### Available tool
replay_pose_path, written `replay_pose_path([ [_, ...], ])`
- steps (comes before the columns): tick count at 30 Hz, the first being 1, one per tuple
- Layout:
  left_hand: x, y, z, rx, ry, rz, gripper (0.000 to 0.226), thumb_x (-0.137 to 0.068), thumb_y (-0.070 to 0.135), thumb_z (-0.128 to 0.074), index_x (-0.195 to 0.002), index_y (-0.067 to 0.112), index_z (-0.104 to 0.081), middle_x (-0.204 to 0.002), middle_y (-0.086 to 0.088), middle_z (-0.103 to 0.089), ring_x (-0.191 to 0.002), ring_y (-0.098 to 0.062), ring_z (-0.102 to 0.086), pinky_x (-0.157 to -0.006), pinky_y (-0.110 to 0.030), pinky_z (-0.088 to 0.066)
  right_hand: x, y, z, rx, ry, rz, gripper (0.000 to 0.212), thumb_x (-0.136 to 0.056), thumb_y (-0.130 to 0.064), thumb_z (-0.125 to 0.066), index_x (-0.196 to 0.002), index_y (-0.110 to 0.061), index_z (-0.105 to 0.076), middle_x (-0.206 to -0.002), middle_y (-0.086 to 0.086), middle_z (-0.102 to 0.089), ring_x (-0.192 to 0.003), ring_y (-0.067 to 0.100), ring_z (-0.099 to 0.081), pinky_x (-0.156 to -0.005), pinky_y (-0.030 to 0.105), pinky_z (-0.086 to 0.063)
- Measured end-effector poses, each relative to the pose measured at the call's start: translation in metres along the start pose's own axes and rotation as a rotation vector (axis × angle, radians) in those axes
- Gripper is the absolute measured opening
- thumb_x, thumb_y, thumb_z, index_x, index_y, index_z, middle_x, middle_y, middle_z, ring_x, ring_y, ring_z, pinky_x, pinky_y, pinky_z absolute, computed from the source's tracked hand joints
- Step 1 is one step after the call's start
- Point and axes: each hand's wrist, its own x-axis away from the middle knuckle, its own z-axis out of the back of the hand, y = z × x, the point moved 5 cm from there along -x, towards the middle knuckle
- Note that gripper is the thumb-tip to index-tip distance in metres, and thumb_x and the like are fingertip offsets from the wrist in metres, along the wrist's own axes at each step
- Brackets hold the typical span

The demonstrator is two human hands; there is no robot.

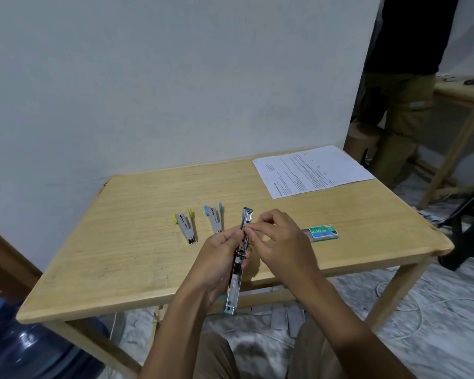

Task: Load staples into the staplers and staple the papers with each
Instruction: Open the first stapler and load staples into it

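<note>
Soft, even indoor light from above washes a pale wall (pixel 175 77) and a wooden desk (pixel 115 258), leaving only a faint shadow under the right hand (pixel 281 242). Bare metal on the stapler (pixel 236 288) catches small glints. The wide-angle lens bows the desk's edges. A standing person (pixel 405 50) at upper right reads as a near-black shape, and fine detail looks soft.

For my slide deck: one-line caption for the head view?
Left hand holds opened teal stapler; right hand pinches at its staple channel above the table.
</note>
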Motion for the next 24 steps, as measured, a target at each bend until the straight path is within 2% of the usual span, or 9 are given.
replay_pose_path([
  [4,0.0,0.002,0.0,-0.004,0.007,-0.007,0.03,-0.103,0.011,-0.043,-0.106,0.002,-0.071,-0.061,-0.008,-0.051,-0.052,-0.016,-0.043,-0.053,-0.028,-0.033,0.0,-0.005,0.001,0.063,0.032,0.064,0.007,-0.084,-0.022,-0.074,-0.089,-0.02,-0.079,-0.084,-0.004,-0.062,-0.076,0.016,-0.06,-0.052,0.029,-0.049],
  [8,-0.001,0.002,0.0,-0.033,0.036,-0.021,0.03,-0.103,0.011,-0.042,-0.103,0.003,-0.071,-0.06,-0.009,-0.049,-0.05,-0.016,-0.041,-0.052,-0.027,-0.035,-0.001,-0.009,0.002,0.105,0.042,0.113,0.014,-0.085,-0.024,-0.065,-0.084,-0.019,-0.078,-0.083,-0.004,-0.062,-0.073,0.015,-0.06,-0.05,0.026,-0.045],
  [15,0.001,0.003,-0.003,-0.066,0.045,-0.047,0.031,-0.104,0.01,-0.041,-0.102,0.006,-0.072,-0.059,-0.008,-0.049,-0.05,-0.015,-0.042,-0.049,-0.023,-0.038,-0.006,-0.012,0.006,0.211,0.07,0.11,0.004,-0.077,-0.018,-0.08,-0.075,-0.021,-0.077,-0.079,-0.006,-0.063,-0.067,0.013,-0.059,-0.055,0.019,-0.027],
  [20,0.002,0.0,-0.003,-0.082,0.043,-0.04,0.03,-0.103,0.01,-0.041,-0.105,0.007,-0.071,-0.06,-0.008,-0.05,-0.049,-0.014,-0.043,-0.048,-0.022,-0.037,-0.008,-0.007,0.004,0.185,0.057,0.06,0.004,-0.078,-0.019,-0.081,-0.076,-0.021,-0.078,-0.076,-0.006,-0.063,-0.065,0.013,-0.059,-0.053,0.019,-0.031],
  [22,0.002,-0.001,-0.002,-0.088,0.041,-0.04,0.03,-0.103,0.01,-0.041,-0.103,0.007,-0.071,-0.06,-0.008,-0.051,-0.049,-0.014,-0.042,-0.049,-0.023,-0.036,-0.008,-0.003,0.003,0.171,0.029,0.026,0.001,-0.081,-0.023,-0.078,-0.081,-0.024,-0.079,-0.079,-0.009,-0.063,-0.068,0.012,-0.06,-0.053,0.02,-0.033],
  [24,0.002,-0.002,-0.003,-0.066,0.037,-0.038,0.029,-0.103,0.01,-0.042,-0.099,0.007,-0.071,-0.062,-0.008,-0.051,-0.05,-0.014,-0.042,-0.049,-0.023,-0.037,-0.008,0.002,0.004,0.143,-0.007,-0.031,0.009,-0.085,-0.027,-0.073,-0.091,-0.027,-0.079,-0.083,-0.011,-0.064,-0.073,0.01,-0.06,-0.053,0.023,-0.039],
])
